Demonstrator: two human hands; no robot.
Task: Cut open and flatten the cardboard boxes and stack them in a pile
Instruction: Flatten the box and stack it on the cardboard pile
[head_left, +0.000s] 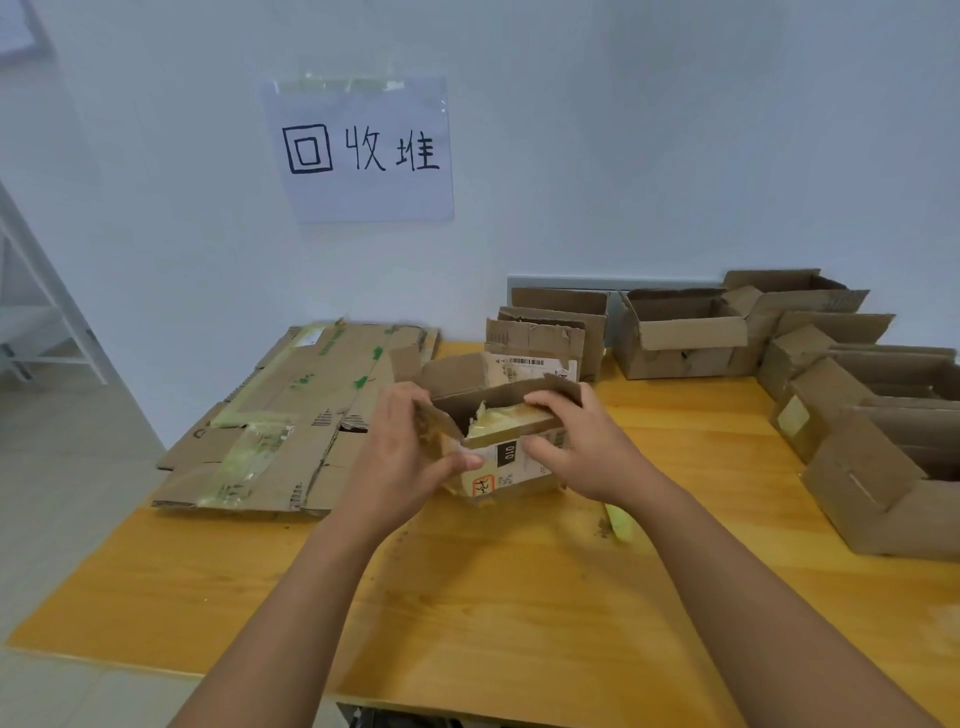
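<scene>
Both hands (498, 452) on small box (511, 473)

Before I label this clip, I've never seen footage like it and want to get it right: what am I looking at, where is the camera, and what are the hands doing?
There is no machine here. A person wears a wide-angle camera on the head, so you look forward and down along their bare arms. The left hand and right hand both grip a small open box standing on a wooden table, pulling at its flaps. Left of it lies a pile of flattened cardboard, under a handwritten sign on the wall. More open boxes wait along the back and right side. A strip of tape lies near the right wrist.
</scene>
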